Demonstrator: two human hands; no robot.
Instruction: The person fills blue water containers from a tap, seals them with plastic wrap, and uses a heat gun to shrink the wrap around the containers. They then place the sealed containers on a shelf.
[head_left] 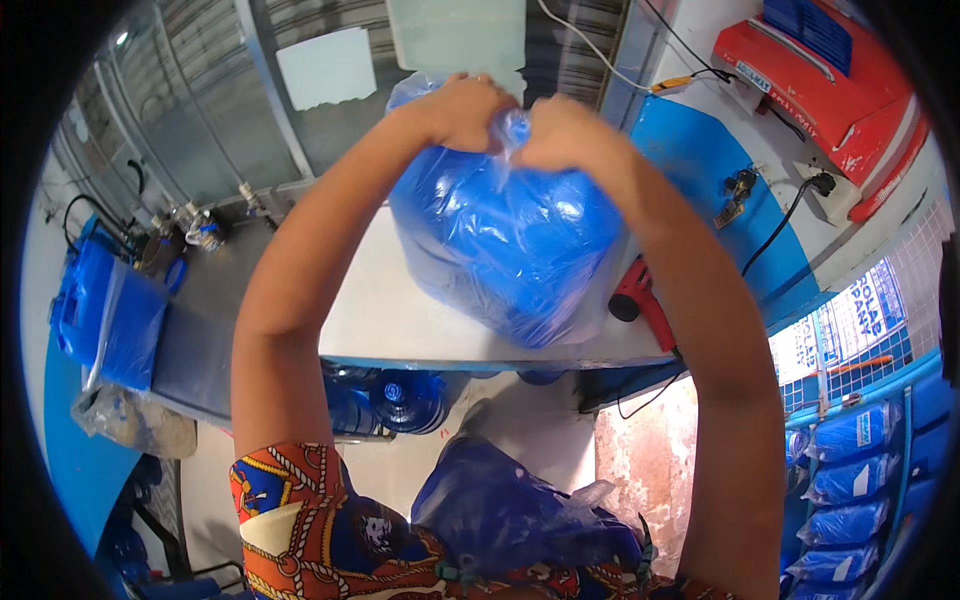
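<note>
A clear plastic bag (440, 270) stands on the white worktop (365, 310), wrapped around a bulky blue container (530, 235). Its top is gathered into a twisted neck between my two hands. My left hand (465, 112) is closed on the bag's left side of the gather. On the other side, my right hand (568, 135), slightly blurred, has its fingers closed on the plastic too. Below my right forearm lies a red heat gun (645, 300), close to the bag's right side. How the fingertips meet the plastic is partly hidden by the backs of my hands.
Left of the worktop is a metal counter (215, 330) with taps (203, 230) and a blue jug (95, 300). Large blue water bottles (408, 400) sit underneath. A red toolbox-like case (820, 100) and black cables are at the right. Wrapped blue containers (850, 475) fill a rack.
</note>
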